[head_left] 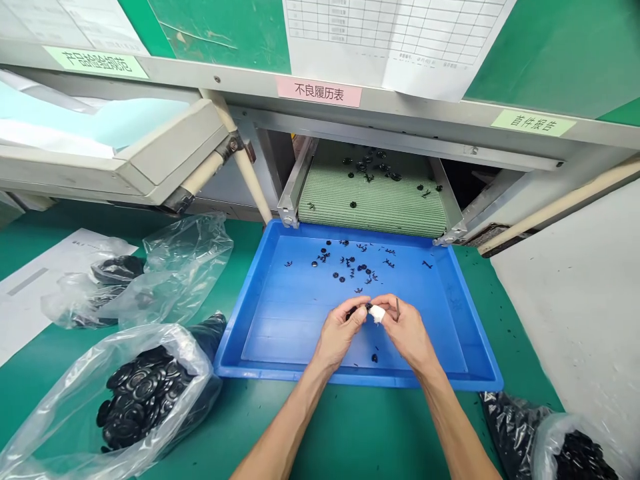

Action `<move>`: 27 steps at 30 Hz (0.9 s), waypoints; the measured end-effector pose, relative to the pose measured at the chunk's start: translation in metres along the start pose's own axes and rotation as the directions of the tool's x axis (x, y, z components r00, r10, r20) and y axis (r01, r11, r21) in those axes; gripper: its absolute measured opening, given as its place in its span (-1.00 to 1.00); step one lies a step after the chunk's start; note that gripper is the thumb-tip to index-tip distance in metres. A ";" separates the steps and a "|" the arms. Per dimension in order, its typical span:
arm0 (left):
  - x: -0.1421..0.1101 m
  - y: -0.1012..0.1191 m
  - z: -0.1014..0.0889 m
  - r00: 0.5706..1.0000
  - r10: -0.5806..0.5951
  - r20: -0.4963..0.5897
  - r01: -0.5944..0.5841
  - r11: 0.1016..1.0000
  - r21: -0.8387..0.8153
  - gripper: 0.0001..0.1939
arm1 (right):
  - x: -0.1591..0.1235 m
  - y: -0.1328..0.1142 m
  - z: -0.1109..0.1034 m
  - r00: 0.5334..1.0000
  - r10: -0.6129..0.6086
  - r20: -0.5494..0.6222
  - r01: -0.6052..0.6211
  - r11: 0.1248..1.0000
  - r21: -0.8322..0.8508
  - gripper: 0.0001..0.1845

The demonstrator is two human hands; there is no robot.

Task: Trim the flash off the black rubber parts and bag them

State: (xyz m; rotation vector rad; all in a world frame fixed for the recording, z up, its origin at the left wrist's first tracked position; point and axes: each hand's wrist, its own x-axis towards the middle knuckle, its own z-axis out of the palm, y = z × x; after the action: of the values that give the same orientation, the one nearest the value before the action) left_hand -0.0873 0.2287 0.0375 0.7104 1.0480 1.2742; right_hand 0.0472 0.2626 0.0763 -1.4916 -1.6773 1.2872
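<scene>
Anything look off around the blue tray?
Minor: dark specks are scattered on the green bench mat outside the blue tray, mostly right of and in front of it. They look like stray crumbs from the loose black discs and spiky bits in the tray, though they're too small to identify.

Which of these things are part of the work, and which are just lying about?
In use:
left hand, pinching a small black part
right hand, holding a white wad
blue tray holding black parts

Lying about:
bagged black discs
loose paper sheet
posted form
</scene>
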 end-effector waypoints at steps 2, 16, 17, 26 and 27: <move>0.000 0.000 0.000 1.000 -0.017 0.014 0.017 1.000 0.000 -0.62 | 0.001 0.001 -0.001 1.000 -0.007 -0.024 0.006 0.999 -0.052 -0.80; 0.002 0.004 -0.001 0.995 -0.096 -0.026 0.085 0.954 -0.288 -0.71 | -0.018 -0.004 -0.014 0.982 -0.174 0.074 0.182 0.762 -0.622 -0.44; 0.002 0.004 -0.001 0.995 -0.095 -0.027 0.083 0.952 -0.296 -0.73 | -0.020 -0.006 -0.012 0.981 -0.185 0.064 0.181 0.732 -0.657 -0.48; 0.000 0.005 0.001 0.997 -0.061 -0.050 0.042 0.950 -0.309 -0.74 | -0.032 -0.002 0.012 0.935 -0.354 0.001 0.233 0.613 -0.755 -0.61; 0.000 0.005 0.001 0.997 -0.057 -0.055 0.038 0.953 -0.300 -0.73 | -0.032 -0.002 0.014 0.928 -0.372 0.002 0.240 0.596 -0.766 -0.61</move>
State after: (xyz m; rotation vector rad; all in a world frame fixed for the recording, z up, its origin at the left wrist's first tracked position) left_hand -0.0886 0.2296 0.0421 0.4137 0.8912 1.3832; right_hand 0.0419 0.2284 0.0784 -1.5493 -2.3836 0.2183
